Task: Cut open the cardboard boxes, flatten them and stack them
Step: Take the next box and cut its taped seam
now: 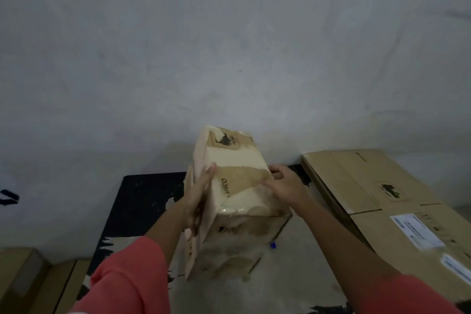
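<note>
Dead centre over the table, the cardboard box (237, 186) stands on end between both hands, its top leaning away toward the wall. It's a battered one: the outer paper is torn off in pale patches, brown showing in bands, with shiny tape across the upper end and dark print on the faces. Whether its lower end rests on the tabletop or hangs just above it, I can't tell.

The left hand (200, 197) lies flat along the box's left side, fingers straight and together, pressing against the cardboard. The right hand (284, 182) sits over the box's right edge, thumb on the upper face and fingers bent round the far side, gripping it. Both arms reach in from below, each with a coral sleeve; the left sleeve (127, 275) is pushed back to mid-forearm.

Under the box is the table (142, 199), black with its coating worn away to a pale, scuffed patch nearer the person. A small blue object (273, 245) lies on that pale patch, just beside the box's lower right corner; it's too small to name.

Off to the right, a stack of flattened cardboard (356, 181) lies flat, with white labels (416, 231) on the nearer sheet. Low on the left are more brown boxes (28, 275). Behind it all is a plain grey-white wall (229, 46).
</note>
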